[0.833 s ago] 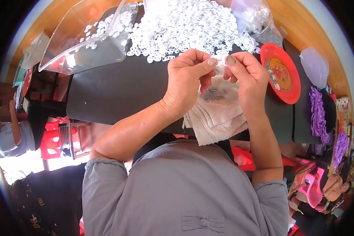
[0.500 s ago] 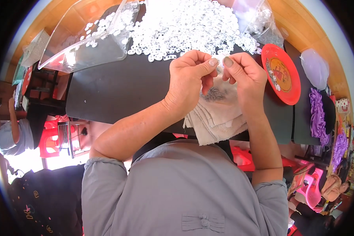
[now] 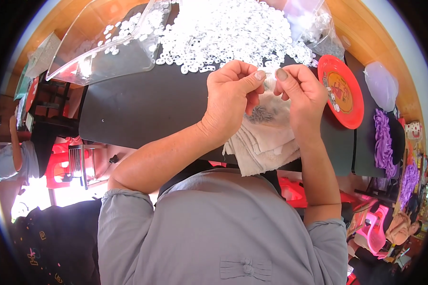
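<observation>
My left hand (image 3: 228, 97) and my right hand (image 3: 303, 97) meet thumb to thumb above a folded beige cloth (image 3: 264, 149) at the table's front edge. Both are closed in a pinch. Between the fingertips shows a small white plastic piece (image 3: 269, 72), its shape mostly covered by fingers and lost in glare. On the cloth, below the hands, lies a small heap of thin grey bits (image 3: 261, 114), too fine to name. Just beyond the hands spreads a large pile of small white oval pieces with holes (image 3: 223, 35).
A clear plastic bin (image 3: 104, 71) lies tipped at the left with white pieces inside. To the right are a red plate (image 3: 354, 111) holding a few small pieces, a clear plastic bag (image 3: 328, 40) and purple strands (image 3: 384, 142). The dark table (image 3: 142, 104) runs beneath.
My right hand has shifted slightly to the right, and the gap between my two thumbs is a little wider. Both hands keep their pinch.
</observation>
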Demonstrator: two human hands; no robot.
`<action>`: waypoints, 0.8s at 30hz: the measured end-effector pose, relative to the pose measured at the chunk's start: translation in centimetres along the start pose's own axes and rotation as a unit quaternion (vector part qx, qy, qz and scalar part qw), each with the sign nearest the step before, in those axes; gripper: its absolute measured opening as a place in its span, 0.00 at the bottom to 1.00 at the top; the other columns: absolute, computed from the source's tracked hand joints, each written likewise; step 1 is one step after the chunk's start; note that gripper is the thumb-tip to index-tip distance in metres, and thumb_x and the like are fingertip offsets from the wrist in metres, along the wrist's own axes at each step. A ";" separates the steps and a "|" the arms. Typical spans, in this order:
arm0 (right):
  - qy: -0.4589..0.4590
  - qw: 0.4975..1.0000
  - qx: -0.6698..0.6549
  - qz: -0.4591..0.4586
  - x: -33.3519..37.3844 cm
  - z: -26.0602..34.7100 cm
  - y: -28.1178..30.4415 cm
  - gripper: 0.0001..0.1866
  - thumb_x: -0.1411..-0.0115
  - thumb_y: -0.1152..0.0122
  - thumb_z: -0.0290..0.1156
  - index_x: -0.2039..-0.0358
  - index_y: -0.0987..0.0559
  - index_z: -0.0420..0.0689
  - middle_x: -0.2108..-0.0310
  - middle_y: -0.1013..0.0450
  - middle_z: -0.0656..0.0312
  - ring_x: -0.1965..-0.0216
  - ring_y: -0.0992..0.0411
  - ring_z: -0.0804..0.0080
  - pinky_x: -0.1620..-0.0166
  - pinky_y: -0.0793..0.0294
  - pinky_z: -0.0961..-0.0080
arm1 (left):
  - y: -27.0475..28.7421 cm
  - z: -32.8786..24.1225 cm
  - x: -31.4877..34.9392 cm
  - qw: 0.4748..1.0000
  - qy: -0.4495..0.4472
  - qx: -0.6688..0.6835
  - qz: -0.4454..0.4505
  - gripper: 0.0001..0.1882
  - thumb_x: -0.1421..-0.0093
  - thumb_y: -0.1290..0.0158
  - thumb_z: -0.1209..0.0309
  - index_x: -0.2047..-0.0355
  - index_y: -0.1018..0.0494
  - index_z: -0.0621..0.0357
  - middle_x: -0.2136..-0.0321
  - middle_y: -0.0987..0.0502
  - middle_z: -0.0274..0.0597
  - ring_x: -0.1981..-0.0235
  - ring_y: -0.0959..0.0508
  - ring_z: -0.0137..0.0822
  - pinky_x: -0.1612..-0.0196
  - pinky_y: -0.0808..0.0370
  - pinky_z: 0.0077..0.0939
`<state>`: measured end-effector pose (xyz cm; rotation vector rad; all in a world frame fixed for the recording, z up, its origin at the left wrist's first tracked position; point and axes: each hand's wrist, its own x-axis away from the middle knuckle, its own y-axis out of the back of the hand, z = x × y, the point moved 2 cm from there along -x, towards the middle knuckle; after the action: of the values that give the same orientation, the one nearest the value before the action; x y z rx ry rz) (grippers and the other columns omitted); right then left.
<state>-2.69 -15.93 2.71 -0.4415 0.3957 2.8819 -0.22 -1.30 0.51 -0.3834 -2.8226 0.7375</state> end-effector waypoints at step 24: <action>-0.105 0.971 -0.136 0.165 -1.4 -0.3 2.6 0.12 0.40 0.39 0.34 0.70 0.23 0.37 0.79 0.30 0.65 0.79 0.31 0.78 0.76 0.35 0.83 | -1.0 -0.8 0.3 0.989 -0.079 -0.012 0.124 0.08 0.44 0.41 0.80 0.64 0.26 0.65 0.76 0.22 0.39 0.80 0.27 0.21 0.82 0.34 0.14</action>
<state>-1.85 -18.66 3.48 -0.1108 0.0372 3.2801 -0.48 -1.68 1.77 -0.7198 -2.9674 0.8152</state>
